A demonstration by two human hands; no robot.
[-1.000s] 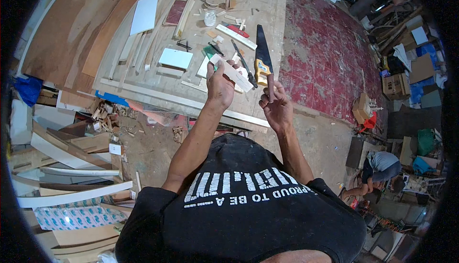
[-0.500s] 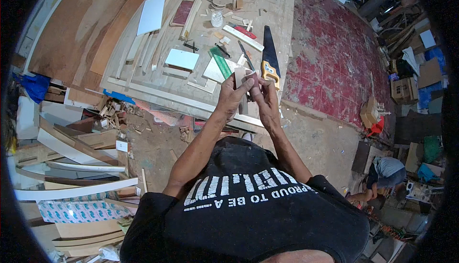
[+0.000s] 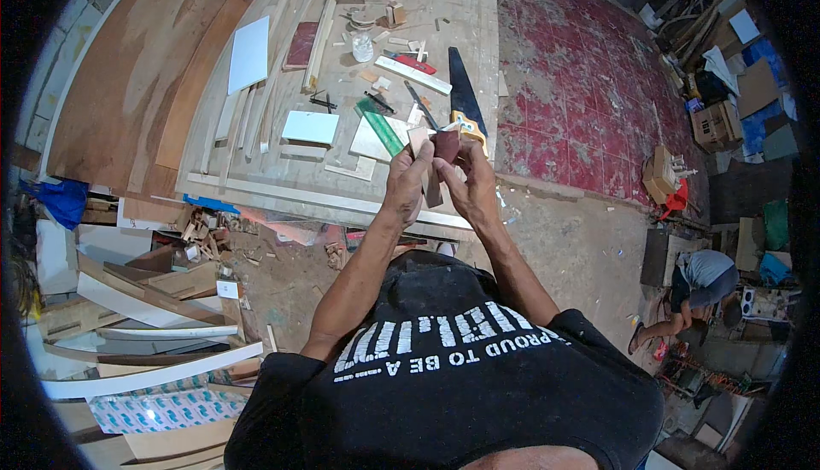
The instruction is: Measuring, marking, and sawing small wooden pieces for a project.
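- The left hand [image 3: 405, 183] grasps a small pale wooden piece [image 3: 418, 139] between thumb and fingers; its upper end sticks out beyond the fingertips, away from the person.
- The right hand [image 3: 474, 185], just beside the left, grips a reddish-brown piece [image 3: 447, 145] with thumb and fingers.
- Between the two hands, the brown piece sits close against the wooden one; whether they touch is hard to tell.
- Both hands are raised at the near edge of the tabletop [image 3: 471, 17].
- Just beyond the right hand lies a saw [image 3: 462, 87], its yellow handle nearest the fingers and its dark blade pointing away.
- Beyond the left hand, slightly to its left, a green strip [image 3: 382, 131] lies across a pale board [image 3: 366, 140].
- Farther left of that hand lies a white panel [image 3: 310, 127].
- Well beyond both hands are a red tool [image 3: 416, 64] and a clear container [image 3: 362, 48].
- Far right of the right hand, a co-worker [image 3: 705, 279] bends over.
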